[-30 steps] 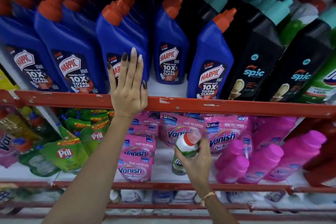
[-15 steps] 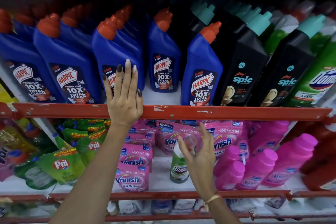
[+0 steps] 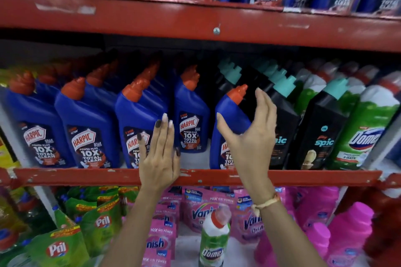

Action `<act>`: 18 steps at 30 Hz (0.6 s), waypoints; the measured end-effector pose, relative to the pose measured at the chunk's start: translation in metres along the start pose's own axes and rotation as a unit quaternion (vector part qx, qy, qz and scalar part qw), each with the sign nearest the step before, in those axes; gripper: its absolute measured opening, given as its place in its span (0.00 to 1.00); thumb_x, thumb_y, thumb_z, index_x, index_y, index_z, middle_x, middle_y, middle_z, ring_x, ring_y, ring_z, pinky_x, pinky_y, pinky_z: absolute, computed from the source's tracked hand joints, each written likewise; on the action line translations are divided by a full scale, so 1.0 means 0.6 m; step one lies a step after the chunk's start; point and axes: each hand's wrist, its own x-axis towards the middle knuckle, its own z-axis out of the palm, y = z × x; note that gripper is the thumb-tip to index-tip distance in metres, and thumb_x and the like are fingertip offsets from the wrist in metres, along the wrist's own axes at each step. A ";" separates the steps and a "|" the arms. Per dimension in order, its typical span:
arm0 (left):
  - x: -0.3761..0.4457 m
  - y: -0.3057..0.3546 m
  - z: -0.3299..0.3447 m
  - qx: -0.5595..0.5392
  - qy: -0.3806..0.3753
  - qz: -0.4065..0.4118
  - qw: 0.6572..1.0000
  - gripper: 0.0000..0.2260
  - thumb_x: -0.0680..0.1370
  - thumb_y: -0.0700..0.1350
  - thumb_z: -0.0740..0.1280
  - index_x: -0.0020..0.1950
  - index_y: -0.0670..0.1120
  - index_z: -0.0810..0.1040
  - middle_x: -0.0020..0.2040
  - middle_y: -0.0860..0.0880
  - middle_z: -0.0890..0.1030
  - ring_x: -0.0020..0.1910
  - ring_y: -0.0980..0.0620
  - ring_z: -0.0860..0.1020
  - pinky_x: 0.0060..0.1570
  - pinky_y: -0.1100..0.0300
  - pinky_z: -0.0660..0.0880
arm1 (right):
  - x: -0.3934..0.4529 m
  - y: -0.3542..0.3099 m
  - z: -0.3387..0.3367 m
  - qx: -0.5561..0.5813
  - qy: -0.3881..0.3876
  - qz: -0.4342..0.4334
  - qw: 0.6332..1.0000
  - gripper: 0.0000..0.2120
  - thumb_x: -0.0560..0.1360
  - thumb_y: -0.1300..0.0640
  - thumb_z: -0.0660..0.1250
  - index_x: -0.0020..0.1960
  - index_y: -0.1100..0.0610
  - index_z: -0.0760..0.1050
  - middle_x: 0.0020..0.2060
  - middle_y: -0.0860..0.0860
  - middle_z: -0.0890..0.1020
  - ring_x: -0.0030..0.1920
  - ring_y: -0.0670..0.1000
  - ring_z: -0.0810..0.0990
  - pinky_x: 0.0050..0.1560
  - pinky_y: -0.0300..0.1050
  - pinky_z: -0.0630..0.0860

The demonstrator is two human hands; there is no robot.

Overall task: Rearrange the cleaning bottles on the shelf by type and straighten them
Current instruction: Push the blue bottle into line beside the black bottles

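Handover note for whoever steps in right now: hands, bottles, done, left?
Left hand: open, flat on the shelf rail, fingers against a Harpic bottle.
Right hand: open, curled around the rightmost Harpic, not yet closed on it; that bottle leans right against the Spic bottles.
Small Domex bottle: stands alone on the lower shelf among Vanish pouches, away from the large Domex above.
Done: brands mostly grouped.
Left: straighten the leaning Harpic, close the gap, probably rehome the small Domex.
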 end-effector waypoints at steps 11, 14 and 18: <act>-0.008 -0.001 0.003 -0.007 0.023 -0.016 1.000 0.25 0.84 0.47 0.47 0.81 0.40 0.54 0.82 0.46 0.51 0.81 0.50 0.53 0.80 0.44 0.44 | 0.026 0.007 0.011 -0.045 -0.061 0.041 0.996 0.26 0.68 0.43 0.78 0.59 0.58 0.81 0.49 0.51 0.84 0.49 0.53 0.83 0.47 0.41 0.73; -0.008 -0.001 0.004 -0.013 0.024 -0.020 0.999 0.25 0.84 0.47 0.48 0.80 0.40 0.55 0.82 0.47 0.51 0.81 0.50 0.54 0.80 0.44 0.44 | 0.025 -0.006 0.020 -0.037 -0.051 0.038 0.997 0.27 0.67 0.40 0.77 0.60 0.55 0.82 0.50 0.50 0.86 0.50 0.51 0.84 0.47 0.40 0.74; -0.009 -0.002 0.003 -0.023 0.025 -0.016 0.999 0.25 0.84 0.46 0.48 0.81 0.40 0.54 0.82 0.47 0.51 0.81 0.50 0.54 0.80 0.43 0.45 | 0.025 -0.031 0.043 -0.026 -0.043 0.027 0.998 0.29 0.67 0.35 0.74 0.60 0.52 0.82 0.50 0.48 0.86 0.51 0.50 0.83 0.49 0.42 0.75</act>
